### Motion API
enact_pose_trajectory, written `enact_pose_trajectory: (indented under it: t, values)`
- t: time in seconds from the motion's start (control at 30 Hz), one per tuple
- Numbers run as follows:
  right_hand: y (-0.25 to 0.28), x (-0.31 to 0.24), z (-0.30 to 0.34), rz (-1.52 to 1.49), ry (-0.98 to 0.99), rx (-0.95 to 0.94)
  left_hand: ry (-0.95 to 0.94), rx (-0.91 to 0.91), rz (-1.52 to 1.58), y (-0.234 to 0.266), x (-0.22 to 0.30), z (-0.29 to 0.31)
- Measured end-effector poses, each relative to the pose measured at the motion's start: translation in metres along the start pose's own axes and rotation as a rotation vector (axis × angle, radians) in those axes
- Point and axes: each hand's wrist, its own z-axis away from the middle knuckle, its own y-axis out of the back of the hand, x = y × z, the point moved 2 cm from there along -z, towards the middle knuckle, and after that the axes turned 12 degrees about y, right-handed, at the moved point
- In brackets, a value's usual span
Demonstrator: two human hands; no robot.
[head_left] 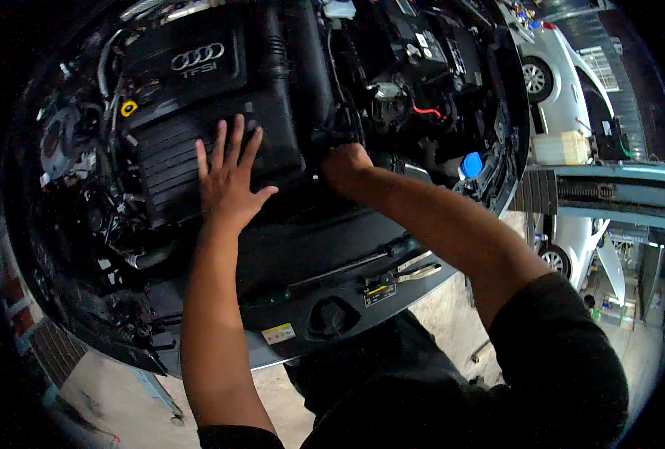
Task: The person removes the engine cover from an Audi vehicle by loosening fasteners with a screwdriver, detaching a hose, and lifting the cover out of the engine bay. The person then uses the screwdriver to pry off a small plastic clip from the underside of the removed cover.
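My left hand lies with its fingers spread on the ribbed front part of the black engine cover. Reaching in from the right, my right hand is curled down beside the cover's right corner, just below a thick black air duct. The back of this hand shows, while its fingertips and whatever they grip are hidden in the dark gap. A long thin-shafted tool rests on the front panel, along with pliers.
A blue reservoir cap stands right of my right forearm, and a red cable lies farther back. The yellow oil cap ring is at the cover's left. Beyond the bay are a blue lift beam, a pale plastic container and white cars.
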Motion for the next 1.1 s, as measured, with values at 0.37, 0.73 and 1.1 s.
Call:
enact_pose_trajectory:
  t: [0.37,0.73,1.1]
  values:
    - [0.015,0.0,0.009,0.01,0.001,-0.07,-0.038,0.046,0.024,-0.007,-0.002,-0.003]
    - [-0.002,0.009,0.0,-0.021,0.037,-0.029,-0.041,0.115,0.004,-0.014,-0.009,0.0]
    - [-0.003,0.011,0.005,0.111,0.079,-0.032,-0.002,0.013,0.015,-0.001,-0.002,-0.004]
